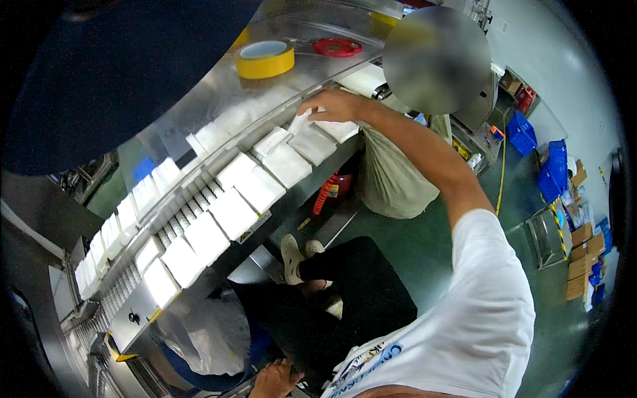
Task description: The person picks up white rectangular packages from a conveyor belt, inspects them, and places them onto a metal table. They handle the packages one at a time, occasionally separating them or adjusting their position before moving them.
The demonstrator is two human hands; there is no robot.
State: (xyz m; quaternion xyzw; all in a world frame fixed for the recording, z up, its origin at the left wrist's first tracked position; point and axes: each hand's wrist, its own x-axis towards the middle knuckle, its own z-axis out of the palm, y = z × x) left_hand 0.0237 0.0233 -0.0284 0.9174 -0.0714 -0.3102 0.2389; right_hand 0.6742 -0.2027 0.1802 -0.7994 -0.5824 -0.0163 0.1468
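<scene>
My right hand [330, 106] reaches to the far end of a slanted roller conveyor [176, 225]. Its fingers are closed on a small white folded pack [300, 122] at the end of a row. Beside it lie more flat white packs [286, 166], square and soft-looking, set side by side along the near edge. Smaller white pieces sit behind some of them. Down at the lower edge, close to my dark trousers, my left hand [275, 379] rests low with its fingers loosely bent and apart. No thing shows in it, though its underside is hidden.
A second row of white packs [126, 213] stands beyond a metal rail. Yellow tape [265, 61] and a red ring-shaped item [337, 47] lie on the metal table. A pale sack [395, 179] hangs by the conveyor's end. A plastic-lined bin [206, 331] stands below; blue crates [553, 169] sit right.
</scene>
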